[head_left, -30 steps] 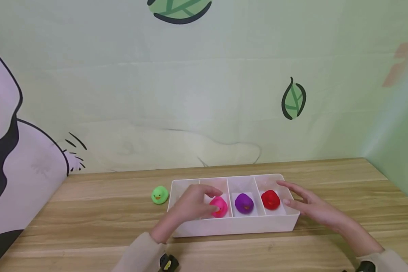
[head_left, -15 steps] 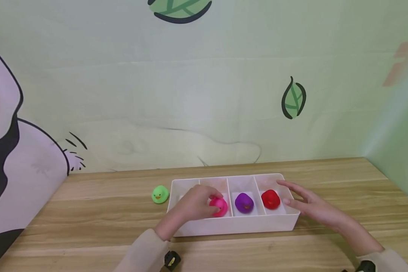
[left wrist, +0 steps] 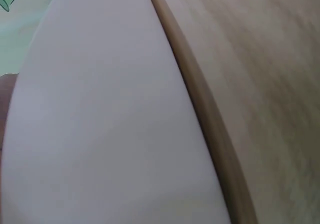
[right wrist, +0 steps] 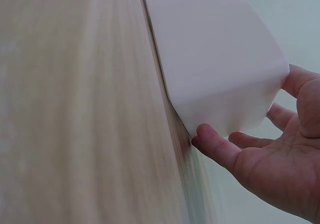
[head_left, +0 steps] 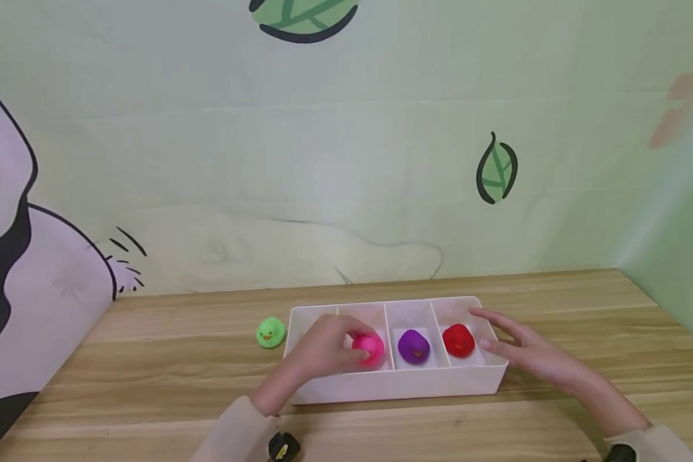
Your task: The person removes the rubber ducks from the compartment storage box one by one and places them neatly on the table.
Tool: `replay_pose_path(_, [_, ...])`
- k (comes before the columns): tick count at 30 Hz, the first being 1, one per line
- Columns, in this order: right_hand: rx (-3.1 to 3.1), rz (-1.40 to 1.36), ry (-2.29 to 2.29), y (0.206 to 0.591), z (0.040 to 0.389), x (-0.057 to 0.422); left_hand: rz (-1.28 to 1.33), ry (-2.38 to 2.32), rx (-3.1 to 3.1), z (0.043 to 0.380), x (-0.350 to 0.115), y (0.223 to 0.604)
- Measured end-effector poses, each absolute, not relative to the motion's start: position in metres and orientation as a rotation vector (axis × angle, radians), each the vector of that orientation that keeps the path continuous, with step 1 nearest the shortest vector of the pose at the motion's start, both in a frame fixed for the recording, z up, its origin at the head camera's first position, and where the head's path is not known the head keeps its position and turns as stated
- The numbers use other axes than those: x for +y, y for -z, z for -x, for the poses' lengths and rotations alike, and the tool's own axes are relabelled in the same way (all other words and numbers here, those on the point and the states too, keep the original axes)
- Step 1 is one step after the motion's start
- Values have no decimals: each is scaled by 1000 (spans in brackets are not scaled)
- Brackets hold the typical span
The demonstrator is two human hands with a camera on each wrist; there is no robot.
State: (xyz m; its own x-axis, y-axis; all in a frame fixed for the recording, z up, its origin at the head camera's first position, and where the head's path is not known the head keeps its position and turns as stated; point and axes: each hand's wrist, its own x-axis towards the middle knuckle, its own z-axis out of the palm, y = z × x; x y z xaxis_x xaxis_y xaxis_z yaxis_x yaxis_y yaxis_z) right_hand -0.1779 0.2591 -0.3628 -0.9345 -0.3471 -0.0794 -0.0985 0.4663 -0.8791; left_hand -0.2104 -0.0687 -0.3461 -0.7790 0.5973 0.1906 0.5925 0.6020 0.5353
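Note:
A white box point(head_left: 444, 380) with a row of compartments stands on the table. My left hand point(head_left: 326, 346) reaches over its front wall and pinches a pink rubber duck point(head_left: 369, 350) between thumb and fingers, inside the second compartment from the left. The duck is partly covered by the hand. My right hand point(head_left: 534, 350) holds the box's right end, thumb and index finger over the rim; in the right wrist view other fingers point(right wrist: 215, 145) lie against the end wall outside. Purple point(head_left: 414, 347) and red rubber ducks point(head_left: 459, 341) sit in the two right compartments.
A green rubber duck point(head_left: 271, 332) sits on the wooden table point(head_left: 167, 366), just left of the box. Behind the table rises a pale green printed backdrop point(head_left: 346, 167). The left wrist view is mostly filled by the box's front wall point(left wrist: 105, 114).
My left fingers have closed in from around the pink duck to grip it, and it has tilted a little. The right hand and box have stayed in place.

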Motion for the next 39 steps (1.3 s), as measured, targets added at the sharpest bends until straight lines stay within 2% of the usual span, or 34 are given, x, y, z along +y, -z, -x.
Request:
replay_pose_path(19, [2483, 383, 1442, 362, 177, 259, -1036, -1201, 2826, 196, -87, 330])
replay_pose_path(39, [2457, 367, 1465, 363, 176, 259, -750, -1423, 2915, 189, -136, 315])
